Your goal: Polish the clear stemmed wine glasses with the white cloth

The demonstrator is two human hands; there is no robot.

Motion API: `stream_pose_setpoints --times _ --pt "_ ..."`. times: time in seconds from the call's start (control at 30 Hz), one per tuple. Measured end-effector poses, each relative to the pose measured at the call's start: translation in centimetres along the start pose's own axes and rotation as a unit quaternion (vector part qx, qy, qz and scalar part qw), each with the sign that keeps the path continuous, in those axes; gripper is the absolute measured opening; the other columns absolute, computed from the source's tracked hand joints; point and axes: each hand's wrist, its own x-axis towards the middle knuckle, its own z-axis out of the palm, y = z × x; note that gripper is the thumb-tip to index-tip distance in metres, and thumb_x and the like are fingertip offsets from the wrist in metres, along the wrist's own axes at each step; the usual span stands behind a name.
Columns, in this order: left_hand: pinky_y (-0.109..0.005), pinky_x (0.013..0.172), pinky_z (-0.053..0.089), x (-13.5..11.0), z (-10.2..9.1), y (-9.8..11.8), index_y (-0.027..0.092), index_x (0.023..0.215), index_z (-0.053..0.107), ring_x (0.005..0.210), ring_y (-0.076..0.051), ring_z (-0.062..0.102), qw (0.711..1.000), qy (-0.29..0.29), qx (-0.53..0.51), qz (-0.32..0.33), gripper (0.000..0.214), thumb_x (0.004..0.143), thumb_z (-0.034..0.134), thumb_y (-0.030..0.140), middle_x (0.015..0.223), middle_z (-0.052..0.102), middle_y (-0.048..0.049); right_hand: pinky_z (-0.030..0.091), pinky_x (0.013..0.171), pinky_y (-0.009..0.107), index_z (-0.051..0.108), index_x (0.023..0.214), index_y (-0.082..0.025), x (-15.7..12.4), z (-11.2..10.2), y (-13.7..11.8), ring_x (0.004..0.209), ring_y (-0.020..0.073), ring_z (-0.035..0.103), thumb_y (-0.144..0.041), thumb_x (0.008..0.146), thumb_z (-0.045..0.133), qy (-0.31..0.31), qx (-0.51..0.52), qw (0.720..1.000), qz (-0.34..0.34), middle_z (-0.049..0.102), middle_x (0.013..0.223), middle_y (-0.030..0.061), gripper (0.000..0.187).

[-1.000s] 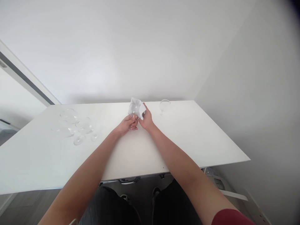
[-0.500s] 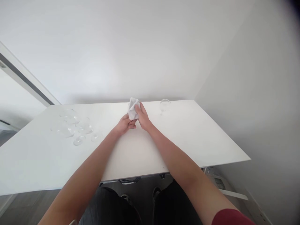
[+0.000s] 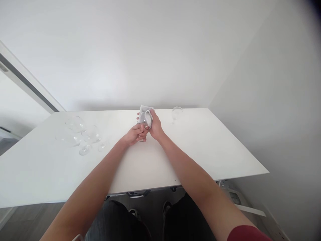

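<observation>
Over the far middle of the white table, my left hand [image 3: 137, 134] is closed around a clear wine glass [image 3: 141, 140]; little of it shows between the fingers and the cloth. A folded white cloth [image 3: 143, 109] covers much of the glass's bowl. My right hand [image 3: 155, 126] is closed on that cloth and presses it against the glass, some fingertips showing past its left edge. Another clear wine glass [image 3: 177, 111] stands on the table to the right of my hands.
Several clear glasses [image 3: 90, 134] lie grouped on the left part of the white table [image 3: 215, 147]. A wall [image 3: 140, 53] rises right behind the table's far edge. Below the right front edge there is a pale appliance [image 3: 234, 195].
My right hand has shifted slightly right and turned, folding the cloth over around the glass. My left fingers have moved a little on the glass. The other glasses stay put.
</observation>
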Motion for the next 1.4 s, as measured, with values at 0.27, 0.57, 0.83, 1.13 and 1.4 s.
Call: stream_pose_setpoints --times 0.27,0.57,0.83,1.13,1.4 --pt "-0.03 0.062 0.052 -0.3 0.0 -0.5 0.02 0.068 0.046 0.044 -0.005 0.026 0.995 -0.039 0.043 -0.075 0.034 0.087 0.07 0.036 0.058 0.03 0.0084 0.055 0.075 0.031 0.074 0.088 -0.02 -0.6 -1.4 -1.3 0.085 0.0196 0.065 -0.035 0.083 0.067 -0.029 -0.226 0.968 -0.107 0.072 0.095 0.0056 0.018" --pt "-0.033 0.059 0.055 0.1 -0.5 -0.3 0.017 0.091 0.062 0.038 -0.005 0.029 0.999 0.002 -0.022 0.041 0.051 0.087 0.066 0.067 0.054 0.036 0.0103 0.051 0.047 0.029 0.062 0.109 -0.02 -0.9 1.3 0.2 0.07 0.0208 0.066 -0.078 0.091 0.037 -0.043 0.01 0.995 0.09 0.068 0.084 0.0069 0.066" --pt "-0.034 0.067 0.049 0.7 0.4 -1.6 0.017 0.064 0.058 0.06 -0.017 0.06 0.978 0.151 0.141 0.028 0.028 0.089 0.059 0.029 0.057 0.059 -0.0039 0.049 0.107 0.044 0.059 0.132 -0.027 -1.0 1.1 0.5 0.134 0.0299 0.05 -0.038 0.084 0.069 0.033 -0.35 0.911 -0.215 0.052 0.145 0.011 0.05" --pt "-0.028 0.057 0.041 0.7 0.1 -2.4 0.02 0.069 0.048 0.051 -0.013 0.056 0.973 0.023 0.221 0.057 0.05 0.095 0.056 0.062 0.055 0.049 0.0023 0.054 0.071 0.032 0.067 0.082 -0.02 0.0 -1.3 -1.6 0.076 0.0203 0.065 -0.042 0.084 0.064 0.001 -0.156 0.987 -0.036 0.068 0.081 0.0042 0.023" --pt "-0.038 0.076 0.056 0.5 0.7 -0.8 0.02 0.067 0.049 0.052 -0.013 0.054 0.991 0.01 0.107 0.074 0.058 0.09 0.055 0.073 0.057 0.04 0.0051 0.057 0.062 0.032 0.069 0.098 -0.019 0.1 -0.3 -1.1 0.079 0.0232 0.07 -0.066 0.094 0.041 -0.048 0.022 0.993 0.102 0.072 0.083 0.0077 0.054"
